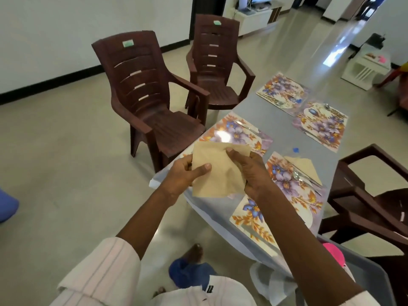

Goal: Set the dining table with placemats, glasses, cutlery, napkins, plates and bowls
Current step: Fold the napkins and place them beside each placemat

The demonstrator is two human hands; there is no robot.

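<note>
Beige napkin point(218, 173) is hanging over the table's point(276, 120) near left edge, left hand point(181, 176) and right hand point(251, 173) both pinching it. Grey tub point(366, 274) at near right is holding something pink point(333, 252). Four floral placemats point(320, 127) are lying on the table, and a second napkin point(306, 165) is lying under cutlery point(301, 176).

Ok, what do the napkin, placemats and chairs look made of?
Napkin: matte beige, creasing limply, so thin paper or cloth. Placemats: glossy, glare on the floral print, probably laminated or plastic. Chairs: dark brown moulded plastic, judging by the one-piece slatted shells.
</note>
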